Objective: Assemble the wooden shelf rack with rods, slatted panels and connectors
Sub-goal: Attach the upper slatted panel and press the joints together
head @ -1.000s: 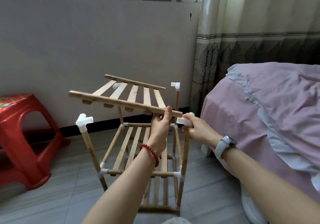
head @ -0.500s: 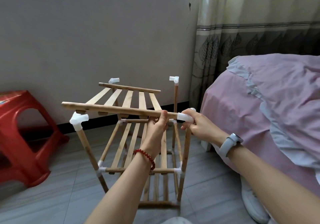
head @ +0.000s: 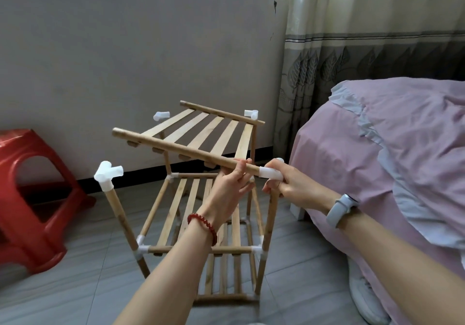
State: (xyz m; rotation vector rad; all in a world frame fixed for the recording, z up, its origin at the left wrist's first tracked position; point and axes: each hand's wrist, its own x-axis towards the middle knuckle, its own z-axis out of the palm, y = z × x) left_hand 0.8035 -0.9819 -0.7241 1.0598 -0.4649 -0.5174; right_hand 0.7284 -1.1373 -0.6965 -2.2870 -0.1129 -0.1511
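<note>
In the frame's centre, our left hand point(head: 230, 188) gripped the panel point(head: 201, 135); our right hand point(head: 289, 186) clamped the white connector point(head: 269, 172).

No readable text, labels, brands or numbers anywhere in view. The red stool point(head: 30, 198) has a printed pattern on the seat top, too blurred and cut off to read. The curtain point(head: 364, 55) carries a leaf motif and stripes only, no lettering. The grey wristband point(head: 341, 210) shows no visible display or logo. The wooden rack point(head: 201, 224) and its white connectors point(head: 108, 175) are unmarked.
</note>
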